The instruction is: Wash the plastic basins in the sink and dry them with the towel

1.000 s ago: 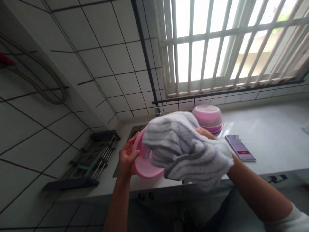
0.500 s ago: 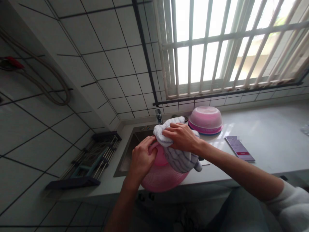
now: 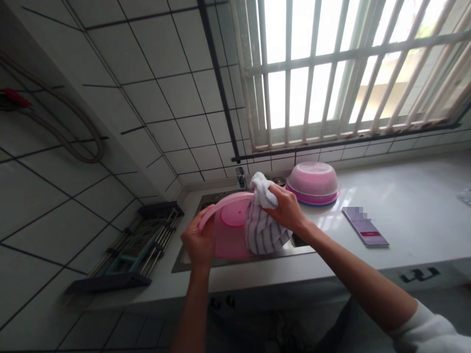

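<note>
A pink plastic basin (image 3: 228,238) is held tilted over the sink (image 3: 184,255), its inside partly facing me. My left hand (image 3: 198,234) is closed round the basin's rim on the left side. In my right hand (image 3: 289,208) is a white towel with grey stripes (image 3: 268,230), bunched over the basin's right rim. The towel's loose part hangs down and covers the right part of the basin. Behind the basin stands a metal faucet (image 3: 240,177).
Pink basins, stacked upside down (image 3: 312,182), sit on the counter (image 3: 412,196) right of the sink. A phone (image 3: 365,226) lies nearer me. On the left is a dark metal rack (image 3: 136,255). A barred window (image 3: 331,63) is behind.
The basin has turned so that more of its inside shows. My left hand has moved left along with the rim. My right hand and the towel have shifted slightly on the right rim.
</note>
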Demonstrator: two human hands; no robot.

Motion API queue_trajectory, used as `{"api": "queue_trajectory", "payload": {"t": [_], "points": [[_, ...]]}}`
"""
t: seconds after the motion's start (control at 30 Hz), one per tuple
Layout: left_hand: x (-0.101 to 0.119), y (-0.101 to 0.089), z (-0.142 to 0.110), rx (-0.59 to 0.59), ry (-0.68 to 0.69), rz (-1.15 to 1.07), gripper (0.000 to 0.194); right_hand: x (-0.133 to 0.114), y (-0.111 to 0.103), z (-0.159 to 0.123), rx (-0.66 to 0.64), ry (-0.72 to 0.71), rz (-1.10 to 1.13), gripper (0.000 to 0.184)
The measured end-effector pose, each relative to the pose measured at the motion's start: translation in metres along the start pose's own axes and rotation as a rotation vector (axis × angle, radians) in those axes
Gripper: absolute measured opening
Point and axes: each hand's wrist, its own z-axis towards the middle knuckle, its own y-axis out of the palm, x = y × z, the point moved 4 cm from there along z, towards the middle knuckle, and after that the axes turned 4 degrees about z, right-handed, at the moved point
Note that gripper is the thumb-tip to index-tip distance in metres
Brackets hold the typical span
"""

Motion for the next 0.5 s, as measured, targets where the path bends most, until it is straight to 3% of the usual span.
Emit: {"api": "queue_trajectory", "payload": {"t": [0.1,0.17,0.23,0.37,0.5], "points": [[0.001,0.015,-0.002,-0.211,0.041,0.204,0.034,-0.006,0.004,-0.002,-0.109,-0.059,-0.065,0.020],[0.016,0.022,0.002,-0.342,0.163,0.270,0.039,-0.021,0.004,0.002,-0.180,-0.142,-0.124,0.023],[0.035,0.023,0.010,-0.373,0.265,0.243,0.042,-0.039,0.001,0.010,-0.211,-0.217,-0.156,0.026],[0.057,0.012,0.028,-0.162,0.292,0.083,0.038,-0.062,-0.014,0.026,-0.101,-0.259,-0.146,0.026],[0.034,0.004,0.032,0.095,0.052,-0.128,0.038,-0.050,-0.022,0.030,0.118,-0.144,-0.079,0.014]]}}
